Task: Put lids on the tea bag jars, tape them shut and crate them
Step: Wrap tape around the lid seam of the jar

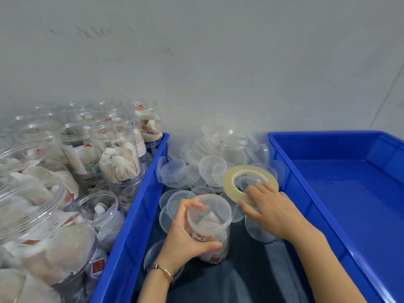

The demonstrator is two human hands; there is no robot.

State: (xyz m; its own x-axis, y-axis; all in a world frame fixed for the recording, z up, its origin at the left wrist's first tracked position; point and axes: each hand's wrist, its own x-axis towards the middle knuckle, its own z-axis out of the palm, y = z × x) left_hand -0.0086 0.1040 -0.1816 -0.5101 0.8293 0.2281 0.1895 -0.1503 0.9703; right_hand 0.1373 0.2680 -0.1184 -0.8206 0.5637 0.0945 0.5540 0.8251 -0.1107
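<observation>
At the near centre, the left hand [185, 235] grasps a clear tea bag jar [208, 228], its fingers and thumb curled round the jar's wall. The jar stands roughly upright on a dark surface [251, 276], is filled with pale tea bags, and already wears a translucent lid [210, 209] on top. A thin bracelet [161, 271] circles the left wrist.

At about two o'clock from the jar, the right hand [270, 209] pinches a roll of clear tape [250, 183]: the fingers reach over the near rim into the roll's hole while the thumb lies under its edge. The roll is tilted, held just above the loose lids and close to the jar's lid, though whether they touch I cannot tell.

Farther out, at twelve o'clock, a heap of loose lids [209, 162] spreads over the dark surface between the two crates, some flat, some on edge; a few more lie around the jar's base.

At nine o'clock, a blue crate [140, 206] holds many open jars [115, 154] packed with tea bags, several tipped or lying on others.

At three o'clock sits a second blue crate [306, 193], its floor bare blue plastic.

Beyond everything rises a pale grey wall [218, 62].
</observation>
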